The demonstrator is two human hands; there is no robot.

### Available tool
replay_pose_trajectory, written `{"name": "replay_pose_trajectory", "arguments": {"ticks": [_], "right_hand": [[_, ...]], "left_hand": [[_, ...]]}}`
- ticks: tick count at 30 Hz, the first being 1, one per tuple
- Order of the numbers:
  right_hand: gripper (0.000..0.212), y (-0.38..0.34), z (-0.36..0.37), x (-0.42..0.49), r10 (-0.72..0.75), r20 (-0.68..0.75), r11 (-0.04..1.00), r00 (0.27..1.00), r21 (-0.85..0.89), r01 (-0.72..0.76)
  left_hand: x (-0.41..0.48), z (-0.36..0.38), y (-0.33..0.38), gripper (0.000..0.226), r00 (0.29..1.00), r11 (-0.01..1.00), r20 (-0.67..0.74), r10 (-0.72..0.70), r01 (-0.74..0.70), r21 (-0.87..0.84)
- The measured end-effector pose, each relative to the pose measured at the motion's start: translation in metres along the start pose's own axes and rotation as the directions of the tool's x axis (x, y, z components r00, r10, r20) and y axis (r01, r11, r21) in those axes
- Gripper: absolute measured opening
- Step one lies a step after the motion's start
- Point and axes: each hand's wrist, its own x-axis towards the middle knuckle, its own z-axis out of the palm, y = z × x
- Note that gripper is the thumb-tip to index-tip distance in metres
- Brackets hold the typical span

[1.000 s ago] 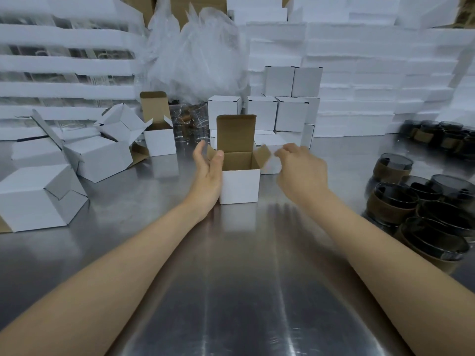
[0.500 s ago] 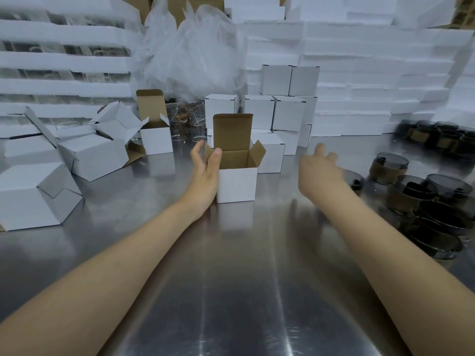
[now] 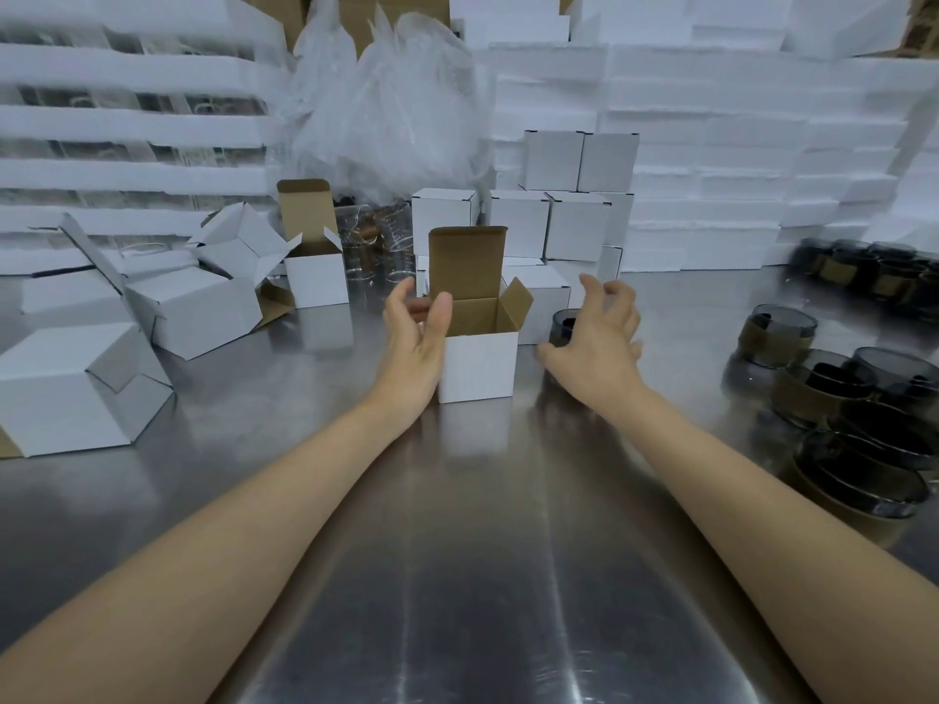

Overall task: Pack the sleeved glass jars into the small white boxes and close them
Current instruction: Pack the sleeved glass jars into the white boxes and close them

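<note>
From the head view, a small white cardboard box (image 3: 477,365) stands upright in the middle of the brushed steel table (image 3: 457,576). Its brown-lined lid is raised at the back and its right side flap is splayed outward.

The left hand (image 3: 414,343) rests against the box's left wall. Its fingers are nearly straight and reach behind the left flap, and its thumb lies at the front left corner.

Just right of the box, the right hand (image 3: 599,348) is spread wide and clawed, with fingertips lifted. It sits over a dark glass jar (image 3: 561,325) that peeks out between hand and box. The hand hides most of the jar, so I cannot tell whether it grips it.

Well to the right of the box is a cluster of dark glass jars in brown paper sleeves (image 3: 823,393), packed close together. A further blurred row (image 3: 864,271) sits beyond them.

Behind the box, closed white boxes (image 3: 554,160) are stacked in tiers. To its back left stand another open-lidded white box (image 3: 315,279) and some clear glass jars (image 3: 376,236).

Far left of the box, several larger white cartons (image 3: 76,388) lie tumbled on their sides. A crumpled clear plastic bag (image 3: 391,104) rises behind, against walls of stacked white foam slabs (image 3: 737,144).
</note>
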Motion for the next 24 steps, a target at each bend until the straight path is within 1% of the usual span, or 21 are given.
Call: {"name": "replay_pose_trajectory", "arguments": {"ticks": [2, 4, 6, 8, 9, 11, 13, 14, 16, 17, 18, 20, 24], "right_hand": [[0.091, 0.006, 0.004, 0.003, 0.05, 0.073, 0.986, 0.996, 0.156, -0.061], [0.093, 0.011, 0.005, 0.005, 0.081, 0.088, 0.958, 0.993, 0.267, -0.102], [0.091, 0.013, 0.006, 0.006, 0.137, 0.032, 0.912, 0.99, 0.387, -0.138], [0.083, 0.011, 0.004, 0.006, 0.19, -0.044, 0.862, 0.981, 0.485, -0.145], [0.077, 0.008, 0.002, 0.006, 0.195, -0.08, 0.843, 0.977, 0.523, -0.126], [0.066, 0.003, -0.001, 0.005, 0.155, -0.151, 0.814, 0.976, 0.58, -0.039], [0.062, -0.003, -0.001, 0.002, 0.1, -0.208, 0.783, 0.973, 0.62, 0.052], [0.064, -0.006, 0.0, -0.001, 0.076, -0.227, 0.768, 0.971, 0.634, 0.088], [0.067, -0.011, 0.002, -0.006, 0.017, -0.248, 0.752, 0.969, 0.641, 0.151], [0.067, -0.012, 0.003, -0.008, -0.023, -0.248, 0.752, 0.968, 0.634, 0.18], [0.066, -0.012, 0.005, -0.01, -0.067, -0.244, 0.755, 0.967, 0.621, 0.21], [0.063, -0.011, 0.006, -0.011, -0.144, -0.236, 0.762, 0.961, 0.593, 0.26], [0.062, -0.015, 0.007, -0.014, -0.233, -0.188, 0.79, 0.954, 0.535, 0.298]], "left_hand": [[0.0, 0.0, -0.001, 0.083, 1.0, 0.999, 0.016, 0.013, -0.014, 0.032], [-0.001, 0.001, -0.001, 0.099, 0.997, 0.996, 0.076, 0.027, -0.033, 0.086], [-0.003, 0.002, -0.002, 0.105, 0.994, 0.989, 0.097, 0.053, -0.066, 0.131], [-0.004, 0.003, -0.002, 0.104, 0.992, 0.983, 0.071, 0.107, -0.116, 0.14], [-0.005, 0.004, -0.002, 0.103, 0.988, 0.977, 0.057, 0.141, -0.148, 0.155], [-0.008, 0.005, 0.0, 0.101, 0.971, 0.945, 0.034, 0.238, -0.24, 0.224], [-0.011, 0.005, 0.002, 0.098, 0.919, 0.862, 0.015, 0.394, -0.375, 0.341], [-0.012, 0.004, 0.003, 0.095, 0.878, 0.794, 0.03, 0.478, -0.446, 0.412], [-0.011, 0.004, 0.005, 0.089, 0.778, 0.62, 0.123, 0.616, -0.575, 0.534], [-0.011, 0.004, 0.005, 0.085, 0.735, 0.543, 0.172, 0.655, -0.617, 0.57], [-0.011, 0.004, 0.005, 0.082, 0.706, 0.488, 0.207, 0.678, -0.642, 0.592], [-0.009, 0.004, 0.006, 0.076, 0.679, 0.429, 0.228, 0.698, -0.652, 0.625], [-0.008, 0.001, 0.005, 0.066, 0.705, 0.435, 0.186, 0.685, -0.6, 0.671]]}}
